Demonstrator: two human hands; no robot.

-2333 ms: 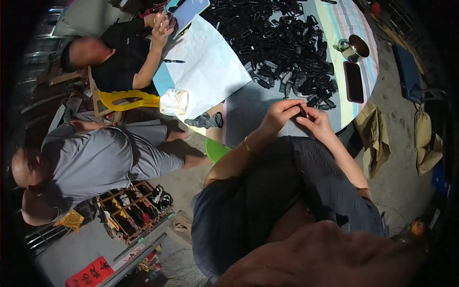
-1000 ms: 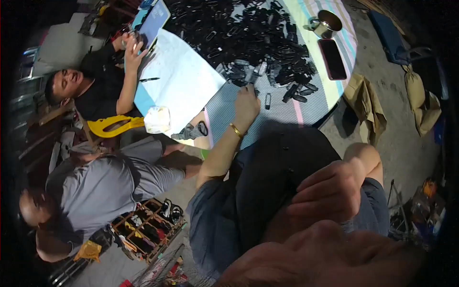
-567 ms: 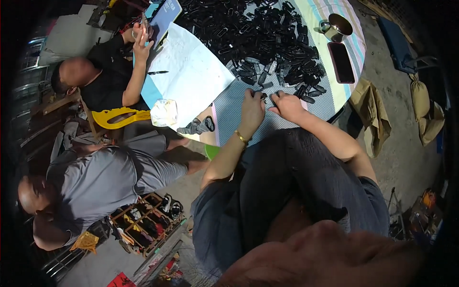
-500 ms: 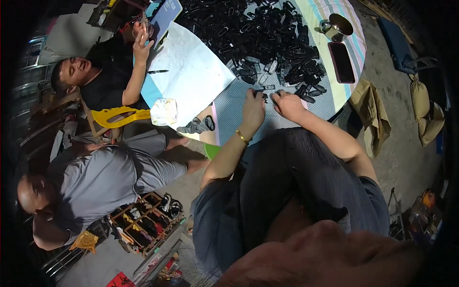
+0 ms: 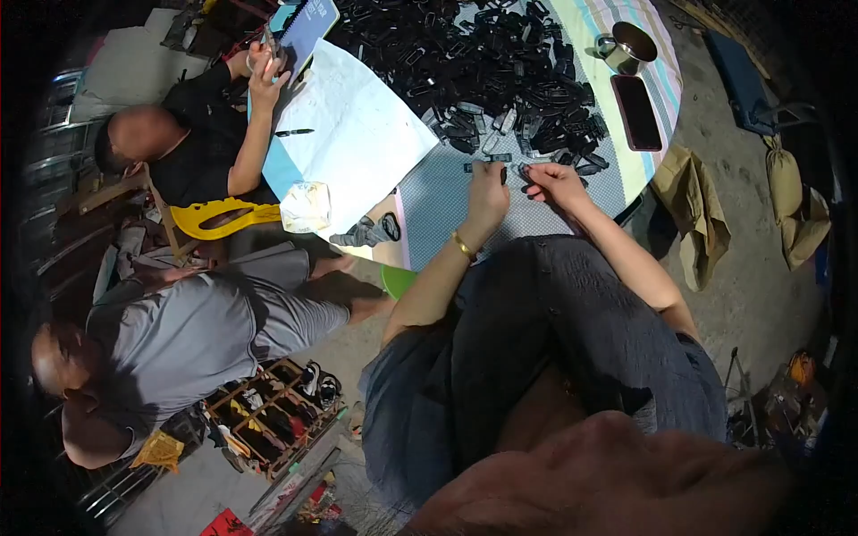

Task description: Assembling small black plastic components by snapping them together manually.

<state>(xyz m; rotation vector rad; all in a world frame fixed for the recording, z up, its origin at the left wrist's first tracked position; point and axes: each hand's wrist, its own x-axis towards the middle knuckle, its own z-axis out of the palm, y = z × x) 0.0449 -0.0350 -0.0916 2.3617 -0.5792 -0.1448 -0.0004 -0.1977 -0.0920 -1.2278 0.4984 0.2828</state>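
Observation:
My left hand (image 5: 488, 189) rests on the near edge of the round table (image 5: 429, 201), fingers pinched around a small black part (image 5: 487, 159). A gold bangle circles that wrist. My right hand (image 5: 556, 183) sits beside it, fingertips closed on another small black part at the rim of a big heap of black plastic pieces (image 5: 483, 62). Both hands work close together, just in front of the heap.
A dark phone (image 5: 635, 112) and a metal cup (image 5: 628, 45) lie at the table's right. White paper sheets (image 5: 353, 134) and a pen cover the left side. Two other people sit at left; one in black holds a tablet. A crate of small items stands on the floor.
My right hand came up from my lap to the table and joined the left at the heap's edge. The person in black bent their head down.

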